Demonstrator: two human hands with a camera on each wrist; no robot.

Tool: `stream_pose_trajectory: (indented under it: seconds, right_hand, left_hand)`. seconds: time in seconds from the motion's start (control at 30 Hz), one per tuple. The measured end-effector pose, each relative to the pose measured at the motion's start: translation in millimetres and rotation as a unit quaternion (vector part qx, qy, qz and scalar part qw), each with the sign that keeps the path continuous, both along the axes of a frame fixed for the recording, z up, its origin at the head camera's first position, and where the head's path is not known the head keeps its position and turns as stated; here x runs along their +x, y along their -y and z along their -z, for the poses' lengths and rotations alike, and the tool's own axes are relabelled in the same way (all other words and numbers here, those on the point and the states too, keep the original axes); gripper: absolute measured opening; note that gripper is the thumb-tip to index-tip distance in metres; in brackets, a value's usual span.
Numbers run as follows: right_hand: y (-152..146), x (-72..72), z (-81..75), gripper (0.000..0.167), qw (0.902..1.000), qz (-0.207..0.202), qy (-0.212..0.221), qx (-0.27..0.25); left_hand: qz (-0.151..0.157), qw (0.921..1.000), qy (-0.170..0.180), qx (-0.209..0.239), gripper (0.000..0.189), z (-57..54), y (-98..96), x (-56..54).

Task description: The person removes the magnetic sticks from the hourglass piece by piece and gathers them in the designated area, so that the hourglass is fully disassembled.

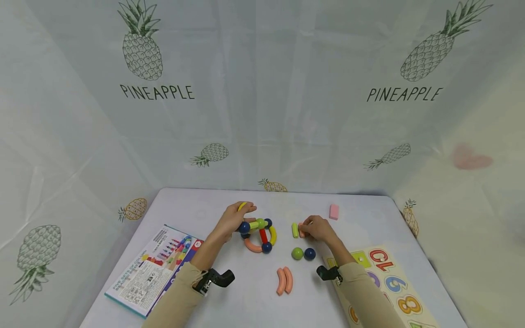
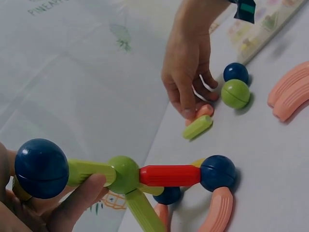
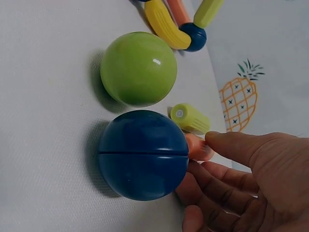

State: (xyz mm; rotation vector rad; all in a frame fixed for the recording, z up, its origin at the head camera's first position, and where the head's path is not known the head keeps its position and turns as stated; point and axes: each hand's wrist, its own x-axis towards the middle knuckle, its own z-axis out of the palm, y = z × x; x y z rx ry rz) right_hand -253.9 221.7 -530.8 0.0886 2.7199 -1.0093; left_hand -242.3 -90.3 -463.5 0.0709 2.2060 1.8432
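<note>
My left hand grips a built frame of toy magnetic rods and balls, its thumb on a yellow-green rod by a dark blue ball. A green ball joins that rod to a red rod; below, curved yellow and orange rods link more blue balls, the base standing on the table. On the right, my right hand pinches a short orange rod at the tabletop. Beside that rod lies a short yellow-green rod. The orange rod is partly hidden by fingers and a blue ball.
Nearer me lie a loose green ball, a loose blue ball and two curved orange rods. A pink block sits at the back right. A printed booklet lies left, a number puzzle board under my right forearm.
</note>
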Motion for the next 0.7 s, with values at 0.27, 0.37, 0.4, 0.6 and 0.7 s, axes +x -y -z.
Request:
stream_pose_trajectory:
  seconds: [0.27,0.37,0.4,0.6,0.7]
  right_hand:
    - [-1,0.1,2.0,0.031,1.0,-0.001,0.001,0.001]
    - [0,-0.6,1.6,0.032,0.9999,0.007,-0.012,0.008]
    - [1,-1.1,0.8,0.032,0.9996,0.013,-0.022,0.009]
    - [18,-7.4,-16.5,0.027,0.9938,0.005,-0.106,-0.033]
    - [39,-9.2,-35.0,0.023,0.986,-0.047,-0.141,-0.075]
  left_hand:
    - [-0.002,1.0,0.003,0.002,0.055,1.0,0.2,-0.7]
    - [-0.002,1.0,0.004,0.004,0.054,0.7,0.5,-1.0]
    - [-0.002,1.0,0.005,0.004,0.054,0.6,0.6,-1.2]
    - [0.007,0.9999,0.007,0.001,0.055,-1.3,0.4,-3.4]
    - [0.013,0.9998,0.008,-0.008,0.062,-3.6,-0.6,-5.1]
